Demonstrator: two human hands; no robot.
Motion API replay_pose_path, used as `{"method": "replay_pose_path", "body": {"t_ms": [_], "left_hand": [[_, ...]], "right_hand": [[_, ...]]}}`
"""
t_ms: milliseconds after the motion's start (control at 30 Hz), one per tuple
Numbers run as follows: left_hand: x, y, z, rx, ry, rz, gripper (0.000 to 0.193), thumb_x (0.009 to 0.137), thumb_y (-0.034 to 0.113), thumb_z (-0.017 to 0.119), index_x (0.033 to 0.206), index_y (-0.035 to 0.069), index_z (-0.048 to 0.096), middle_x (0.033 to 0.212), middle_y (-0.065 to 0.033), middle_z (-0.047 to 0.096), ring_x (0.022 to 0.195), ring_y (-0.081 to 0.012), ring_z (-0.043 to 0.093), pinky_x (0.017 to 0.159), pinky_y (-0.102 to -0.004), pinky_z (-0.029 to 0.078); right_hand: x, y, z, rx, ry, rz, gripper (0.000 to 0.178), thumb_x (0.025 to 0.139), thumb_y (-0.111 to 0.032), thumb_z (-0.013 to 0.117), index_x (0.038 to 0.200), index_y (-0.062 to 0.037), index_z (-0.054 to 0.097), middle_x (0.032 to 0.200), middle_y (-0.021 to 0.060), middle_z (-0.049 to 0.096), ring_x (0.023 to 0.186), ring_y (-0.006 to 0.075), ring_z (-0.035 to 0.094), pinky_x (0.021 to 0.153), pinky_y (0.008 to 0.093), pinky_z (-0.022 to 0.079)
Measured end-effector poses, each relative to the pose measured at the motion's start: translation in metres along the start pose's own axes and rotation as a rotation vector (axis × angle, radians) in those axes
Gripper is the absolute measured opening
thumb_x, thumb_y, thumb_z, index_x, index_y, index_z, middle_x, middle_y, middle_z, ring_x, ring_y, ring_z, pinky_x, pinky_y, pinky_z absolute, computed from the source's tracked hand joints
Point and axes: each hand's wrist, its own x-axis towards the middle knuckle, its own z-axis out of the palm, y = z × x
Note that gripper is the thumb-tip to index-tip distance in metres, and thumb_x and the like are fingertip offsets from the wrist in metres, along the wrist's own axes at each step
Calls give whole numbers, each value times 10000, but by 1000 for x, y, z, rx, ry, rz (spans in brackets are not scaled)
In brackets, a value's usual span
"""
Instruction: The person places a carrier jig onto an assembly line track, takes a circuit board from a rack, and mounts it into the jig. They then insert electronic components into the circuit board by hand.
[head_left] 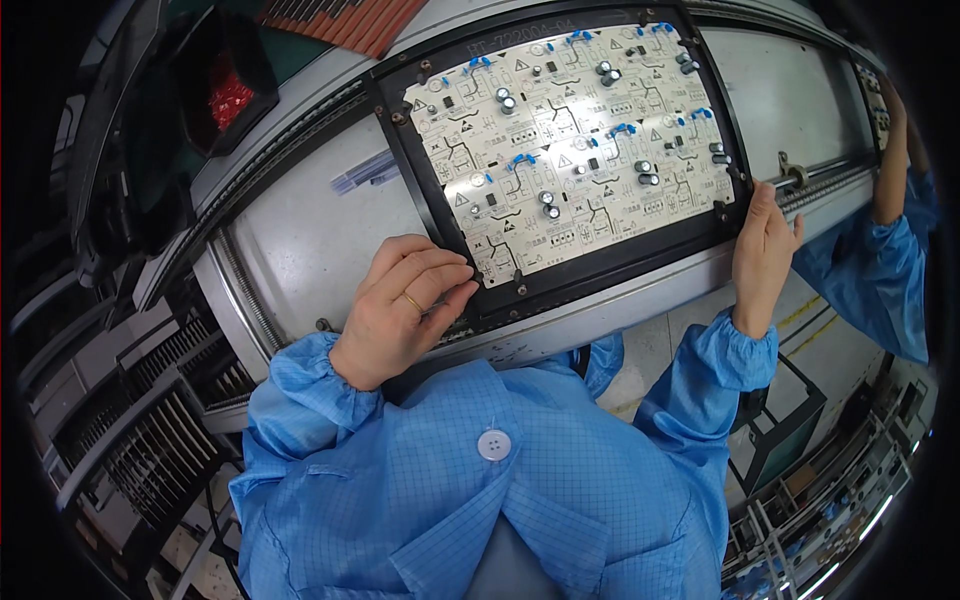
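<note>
A pale circuit board panel (585, 150) lies in a black carrier frame (560, 285), which rests on the conveyor rails in front of me. Blue disc parts, small black chips and silver-topped capacitors stand on the board in repeated groups. My left hand (405, 300), with a ring on one finger, is at the board's near left corner. Its thumb and fingertips are pinched together there; whatever is between them is too small to make out. At the frame's near right corner my right hand (762, 255) grips the edge, its fingers partly hidden.
A dark bin (225, 95) of small red parts stands at the far left, beside rows of reddish-brown strips (345, 22). The near conveyor rail (620, 290) runs across before me. On the right, another person's blue-sleeved arm (890, 170) reaches toward another carrier.
</note>
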Motion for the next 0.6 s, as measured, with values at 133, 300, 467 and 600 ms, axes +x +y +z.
{"method": "replay_pose_path", "body": {"t_ms": [133, 300, 467, 600], "left_hand": [[-7, 3, -3, 26, -4, -10, 302, 674, 3, 807, 946, 43, 679, 969, -66, 670, 929, -267, 601, 770, -341, 525], [-7, 12, -6, 39, 12, -50, 322, 657, -6, 814, 944, 60, 686, 984, -58, 674, 933, -264, 600, 764, -341, 522], [-8, 14, -3, 68, 41, -57, 310, 661, -6, 809, 935, 55, 680, 965, -58, 668, 929, -268, 600, 762, -341, 522], [-5, 20, 2, 85, 55, -69, 303, 663, -8, 807, 930, 53, 678, 958, -60, 666, 923, -268, 601, 759, -339, 521]], "right_hand": [[-3, -1, -1, -15, -12, -8, 659, 1037, -505, 267, 1149, 6, 668, 802, 167, 680, 908, 294, 643, 1143, 482, 179], [-2, -4, -8, -25, -22, -4, 677, 1035, -511, 270, 1157, 34, 654, 788, 173, 673, 903, 295, 642, 1148, 483, 178], [-2, -7, -9, -30, -39, -6, 681, 1033, -514, 276, 1158, 40, 651, 725, 161, 646, 864, 291, 643, 1149, 485, 187], [3, -2, -8, -12, -17, -25, 679, 1033, -512, 283, 1116, 45, 662, 666, 156, 613, 814, 301, 634, 1142, 487, 212]]}}
